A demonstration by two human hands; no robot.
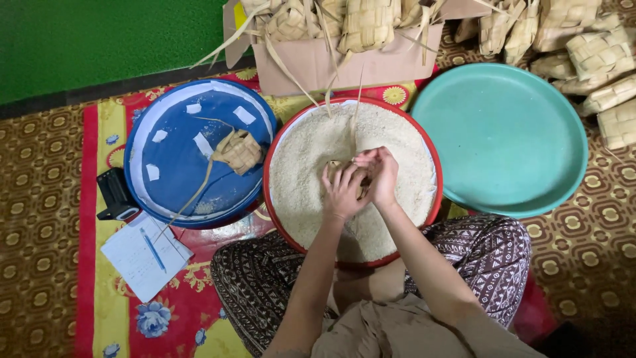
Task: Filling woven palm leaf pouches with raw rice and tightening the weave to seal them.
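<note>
A red-rimmed basin full of white rice sits in front of my crossed legs. Over its middle, my left hand and my right hand are cupped together around a small woven palm-leaf pouch, of which only the upper left part shows. Both hands press on the pouch just above the rice. A long leaf strip rises from the hands toward the box behind.
A blue tray at left holds one woven pouch and bits of paper. An empty teal tray lies at right. Behind, a cardboard box and a pile hold several pouches. Notepaper with a pen lies near left.
</note>
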